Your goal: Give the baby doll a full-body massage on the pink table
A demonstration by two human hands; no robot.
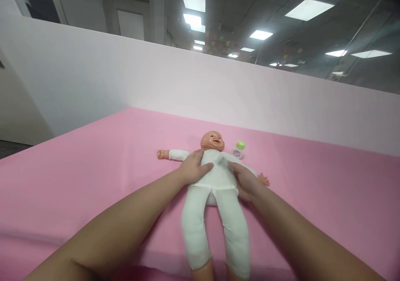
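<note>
On the pink mat (93, 168), the doll (215, 176) lies lengthwise near-to-far, left hand (193, 166) and right hand (245, 181) spread flat on its torso, gripping nothing

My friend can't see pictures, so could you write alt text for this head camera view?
Two bare hands, the left hand and right hand, rest on the torso of a baby doll in white clothes, lying face up on a pink surface. A small bottle with a green cap stands beside the doll's head, before a pale wall.

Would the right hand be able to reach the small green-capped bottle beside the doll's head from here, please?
Probably yes: the right hand rests on the doll, and only bare pink surface lies between it and the bottle.
</note>
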